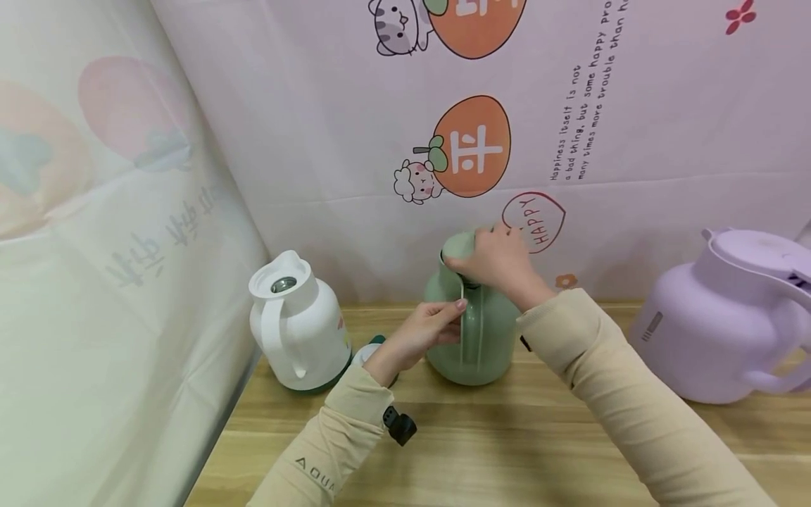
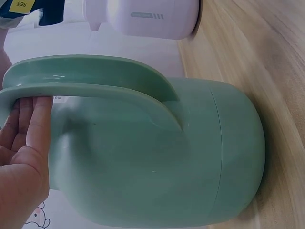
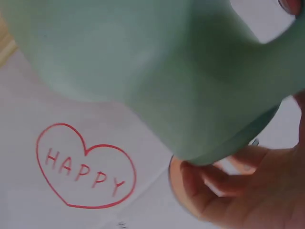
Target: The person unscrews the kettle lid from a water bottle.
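A green thermos jug [image 1: 472, 345] stands upright on the wooden table, its handle facing me. My left hand [image 1: 426, 329] grips the upper part of the handle [image 2: 90, 90]; in the left wrist view its fingers [image 2: 37, 121] pass under the handle. Over the jug's top, my right hand [image 1: 505, 259] holds the round green lid [image 1: 459, 246] by its edge. The lid sits at the jug's mouth, partly covered by that hand. From the right wrist view, the right hand's fingers [image 3: 198, 188] curl against the rim of the jug's top.
To the left stands a white jug [image 1: 307, 324] with its mouth uncovered. A small white and green piece [image 1: 366, 352] lies beside it, partly behind my left wrist. A purple jug [image 1: 703, 331] stands at the right. A printed cloth [image 1: 355, 141] hangs behind the table [image 1: 507, 451].
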Tool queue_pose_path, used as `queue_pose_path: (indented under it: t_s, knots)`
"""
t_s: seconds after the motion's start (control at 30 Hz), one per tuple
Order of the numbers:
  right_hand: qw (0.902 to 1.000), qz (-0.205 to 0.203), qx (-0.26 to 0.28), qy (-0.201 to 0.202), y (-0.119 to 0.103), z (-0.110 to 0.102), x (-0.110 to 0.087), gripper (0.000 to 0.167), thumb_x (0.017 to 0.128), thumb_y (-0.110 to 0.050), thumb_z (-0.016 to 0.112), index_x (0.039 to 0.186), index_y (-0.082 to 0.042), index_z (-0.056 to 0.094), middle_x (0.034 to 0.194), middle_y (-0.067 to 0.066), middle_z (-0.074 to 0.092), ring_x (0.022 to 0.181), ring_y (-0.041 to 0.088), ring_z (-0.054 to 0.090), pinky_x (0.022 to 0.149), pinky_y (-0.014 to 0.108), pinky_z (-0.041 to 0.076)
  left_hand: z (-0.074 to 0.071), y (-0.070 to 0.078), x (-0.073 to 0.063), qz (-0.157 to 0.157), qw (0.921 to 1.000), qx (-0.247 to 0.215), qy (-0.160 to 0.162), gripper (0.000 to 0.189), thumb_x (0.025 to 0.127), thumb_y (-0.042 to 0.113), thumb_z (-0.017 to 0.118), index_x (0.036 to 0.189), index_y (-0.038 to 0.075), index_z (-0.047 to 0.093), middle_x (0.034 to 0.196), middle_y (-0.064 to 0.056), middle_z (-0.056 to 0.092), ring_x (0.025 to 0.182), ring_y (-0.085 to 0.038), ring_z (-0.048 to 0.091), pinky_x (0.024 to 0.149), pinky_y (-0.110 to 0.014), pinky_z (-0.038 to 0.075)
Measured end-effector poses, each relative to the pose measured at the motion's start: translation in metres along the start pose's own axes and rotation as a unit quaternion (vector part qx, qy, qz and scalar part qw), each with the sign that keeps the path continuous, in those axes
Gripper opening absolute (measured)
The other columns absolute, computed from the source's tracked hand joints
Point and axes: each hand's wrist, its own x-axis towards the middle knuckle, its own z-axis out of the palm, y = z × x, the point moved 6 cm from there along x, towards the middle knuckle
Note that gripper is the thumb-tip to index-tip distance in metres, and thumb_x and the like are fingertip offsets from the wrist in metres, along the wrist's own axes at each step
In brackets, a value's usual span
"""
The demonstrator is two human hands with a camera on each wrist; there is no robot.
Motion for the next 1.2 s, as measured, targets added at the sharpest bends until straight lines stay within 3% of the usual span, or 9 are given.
queue_pose_path:
  t_s: [0.13, 0.23, 0.3, 0.4, 0.53, 0.73, 1.0, 1.07, 1.2]
  knots:
    - [0.9948, -0.071, 0.066, -0.032, 0.004, 0.001, 0.003, 0.073, 0.085, -0.037, 0.059, 0.139, 0.008, 0.040, 0.142, 0.032, 0.039, 0.130, 0.047, 0.035, 0.105, 0.059, 0.037, 0.000, 0.001, 0.000, 0.002, 1.0000, 0.002, -0.001, 0.047, 0.103, 0.033, 0.042, 0.131, -0.002, 0.054, 0.132, -0.021, 0.056, 0.121, -0.029, 0.057, 0.101, -0.038, 0.050]
    - [0.9889, -0.095, 0.106, -0.041, 0.007, 0.004, 0.003, 0.073, 0.086, -0.034, 0.057, 0.144, 0.004, 0.035, 0.148, 0.031, 0.032, 0.136, 0.047, 0.029, 0.108, 0.062, 0.034, 0.001, 0.001, 0.000, 0.005, 1.0000, 0.000, 0.003, 0.047, 0.103, 0.033, 0.042, 0.131, -0.002, 0.054, 0.131, -0.021, 0.057, 0.120, -0.029, 0.058, 0.101, -0.038, 0.050]
    - [0.9877, -0.089, 0.124, -0.035, 0.010, 0.006, 0.003, 0.074, 0.088, -0.039, 0.056, 0.145, 0.003, 0.034, 0.149, 0.031, 0.030, 0.137, 0.047, 0.028, 0.107, 0.063, 0.033, 0.001, 0.000, 0.000, 0.005, 1.0000, -0.003, 0.007, 0.046, 0.103, 0.032, 0.042, 0.131, -0.002, 0.054, 0.130, -0.021, 0.057, 0.119, -0.028, 0.059, 0.101, -0.038, 0.050]
    - [0.9894, -0.046, 0.137, -0.012, 0.014, 0.008, 0.002, 0.082, 0.086, -0.053, 0.058, 0.144, 0.000, 0.035, 0.147, 0.032, 0.029, 0.134, 0.048, 0.028, 0.103, 0.064, 0.036, 0.002, -0.001, 0.001, 0.005, 0.9999, -0.005, 0.009, 0.046, 0.102, 0.032, 0.043, 0.131, -0.002, 0.054, 0.129, -0.021, 0.058, 0.118, -0.027, 0.060, 0.100, -0.038, 0.051]
    - [0.9923, -0.001, 0.123, 0.017, 0.016, 0.009, 0.000, 0.089, 0.080, -0.063, 0.062, 0.142, -0.004, 0.039, 0.141, 0.033, 0.032, 0.129, 0.047, 0.029, 0.098, 0.062, 0.039, 0.002, -0.001, 0.001, 0.005, 0.9999, -0.003, 0.010, 0.045, 0.102, 0.032, 0.043, 0.130, -0.002, 0.055, 0.127, -0.020, 0.059, 0.115, -0.023, 0.061, 0.100, -0.038, 0.051]
    - [0.9940, -0.013, 0.105, 0.026, 0.012, 0.008, -0.002, 0.080, 0.083, -0.057, 0.062, 0.140, -0.004, 0.043, 0.136, 0.032, 0.037, 0.123, 0.045, 0.032, 0.098, 0.058, 0.038, 0.002, -0.001, -0.001, 0.004, 0.9999, -0.003, 0.010, 0.045, 0.102, 0.031, 0.043, 0.131, -0.002, 0.055, 0.128, -0.020, 0.059, 0.113, -0.021, 0.061, 0.100, -0.038, 0.051]
    - [0.9873, -0.083, 0.134, -0.021, 0.011, 0.009, 0.003, 0.071, 0.087, -0.039, 0.055, 0.145, -0.002, 0.037, 0.150, 0.030, 0.029, 0.136, 0.048, 0.028, 0.106, 0.063, 0.033, 0.001, 0.002, 0.000, 0.014, 0.9998, -0.003, 0.010, 0.046, 0.103, 0.031, 0.042, 0.124, -0.007, 0.057, 0.122, -0.019, 0.061, 0.106, -0.018, 0.064, 0.098, -0.039, 0.052]
    - [0.9869, -0.077, 0.140, -0.019, 0.011, 0.009, 0.003, 0.073, 0.088, -0.043, 0.055, 0.145, -0.002, 0.036, 0.150, 0.030, 0.028, 0.137, 0.048, 0.028, 0.107, 0.064, 0.033, 0.001, 0.001, 0.000, 0.012, 0.9998, -0.006, 0.014, 0.045, 0.102, 0.030, 0.043, 0.122, -0.007, 0.058, 0.117, -0.015, 0.063, 0.101, -0.014, 0.064, 0.097, -0.038, 0.052]
    - [0.9901, -0.025, 0.138, 0.007, 0.010, 0.009, 0.002, 0.090, 0.083, -0.060, 0.060, 0.144, 0.001, 0.034, 0.146, 0.032, 0.028, 0.133, 0.048, 0.028, 0.105, 0.062, 0.035, 0.000, 0.001, 0.000, 0.011, 0.9998, -0.007, 0.018, 0.044, 0.102, 0.029, 0.043, 0.122, -0.007, 0.058, 0.113, -0.011, 0.064, 0.097, -0.010, 0.063, 0.097, -0.039, 0.053]
